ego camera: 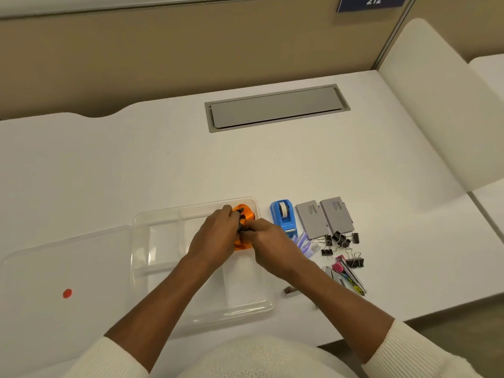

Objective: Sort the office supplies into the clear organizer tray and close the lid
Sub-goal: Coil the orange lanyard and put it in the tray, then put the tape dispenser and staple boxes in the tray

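Head view — left hand [215, 233], right hand [268, 242] fingers both clamped on orange object [243, 211] inside tray [141, 241].

A white bench [169, 165] with rounded edges fills most of the view. Set into it near the far side is a grey cable hatch [276, 107], closed. Behind stands a beige partition [163, 55] carrying a dark blue sign [372, 2] reading 212. A white divider panel [436, 110] rises at right. Light is soft and even.
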The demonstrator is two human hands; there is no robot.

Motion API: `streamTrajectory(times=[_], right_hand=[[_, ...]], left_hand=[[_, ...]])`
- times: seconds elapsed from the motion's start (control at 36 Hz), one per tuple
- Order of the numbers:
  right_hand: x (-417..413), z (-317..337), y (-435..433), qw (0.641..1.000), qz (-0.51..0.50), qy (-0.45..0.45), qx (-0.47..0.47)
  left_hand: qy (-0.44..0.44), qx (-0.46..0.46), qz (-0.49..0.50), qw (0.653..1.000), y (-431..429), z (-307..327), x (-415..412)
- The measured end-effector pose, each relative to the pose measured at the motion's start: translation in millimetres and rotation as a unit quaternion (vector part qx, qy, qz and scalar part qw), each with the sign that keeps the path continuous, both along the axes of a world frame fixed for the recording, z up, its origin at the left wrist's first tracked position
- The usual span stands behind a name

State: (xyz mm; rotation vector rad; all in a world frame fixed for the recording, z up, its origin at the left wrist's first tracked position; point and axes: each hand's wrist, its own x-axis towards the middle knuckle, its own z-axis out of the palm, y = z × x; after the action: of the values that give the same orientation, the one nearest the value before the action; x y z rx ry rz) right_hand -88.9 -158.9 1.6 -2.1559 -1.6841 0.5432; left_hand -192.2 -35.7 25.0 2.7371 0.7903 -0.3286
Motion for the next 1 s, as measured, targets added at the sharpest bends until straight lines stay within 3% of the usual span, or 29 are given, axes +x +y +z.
streamTrajectory(times=[0.14, 0.19, 0.36, 0.47, 0.58, 0.83, 1.0], right_hand=[[33, 16, -27, 0.969, -0.153, 0.022, 0.194], [54, 16, -39, 0.948, -0.237, 0.020, 0.213], [108, -1, -68, 0.921, -0.387, -0.032, 0.040], [117, -7, -69, 0.921, -0.385, -0.035, -0.055], [110, -9, -62, 0.921, -0.367, -0.064, -0.116], [95, -10, -46, 0.905, -0.391, -0.089, -0.144], [109, -14, -44, 0.896, -0.429, 0.050, -0.101]], left_hand=[[0.021, 0.055, 0.017, 0.998, -10, 7, 11], [0.033, 0.104, 0.003, 0.994, -19, 16, 20], [-0.010, 0.129, 0.006, 0.992, -37, 31, 53], [-0.046, 0.084, -0.056, 0.994, -37, 24, 78], [-0.015, 0.041, -0.150, 0.988, -29, 6, 98], [0.041, 0.007, -0.212, 0.976, -27, -20, 113], [0.021, 0.001, -0.214, 0.977, -25, -30, 114]])
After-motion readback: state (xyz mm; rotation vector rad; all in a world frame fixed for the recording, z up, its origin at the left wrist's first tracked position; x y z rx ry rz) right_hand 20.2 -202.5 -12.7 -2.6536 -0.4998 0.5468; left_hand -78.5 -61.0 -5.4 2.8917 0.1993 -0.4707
